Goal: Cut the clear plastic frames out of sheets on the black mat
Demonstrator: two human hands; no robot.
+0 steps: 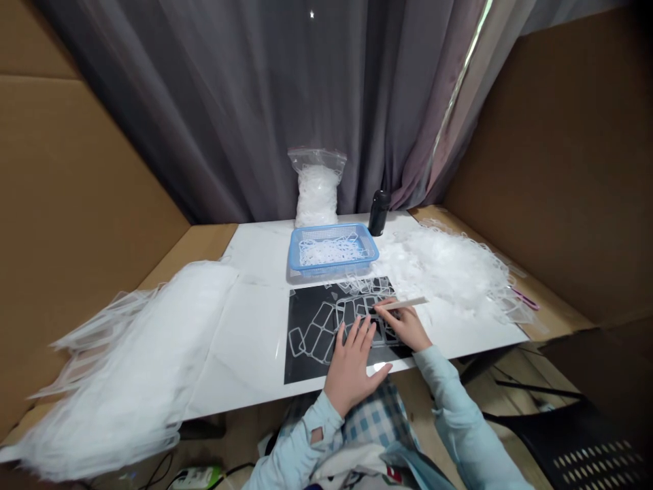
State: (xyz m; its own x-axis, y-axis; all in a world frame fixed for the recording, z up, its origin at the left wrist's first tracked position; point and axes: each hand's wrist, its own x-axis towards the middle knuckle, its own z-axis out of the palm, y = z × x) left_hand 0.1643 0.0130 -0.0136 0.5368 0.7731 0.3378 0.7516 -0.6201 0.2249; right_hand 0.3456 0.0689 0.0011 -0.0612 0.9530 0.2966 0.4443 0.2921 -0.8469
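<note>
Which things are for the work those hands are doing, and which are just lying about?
Seems part of it:
- white frames under the left hand
- pale stick in the right hand
- black mat
- blue basket

Probably just about:
- black bottle
- black chair

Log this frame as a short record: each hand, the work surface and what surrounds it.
Left hand: open, spread over linked translucent frames
Right hand: holding a slim pale tool
Work surface: black mat on a white table, under the frames
Beyond mat: blue basket with white pieces inside
Behind basket: filled clear bag; dark bottle to its right
Table's left: translucent stack
Table's right: loose whitish heap
</note>
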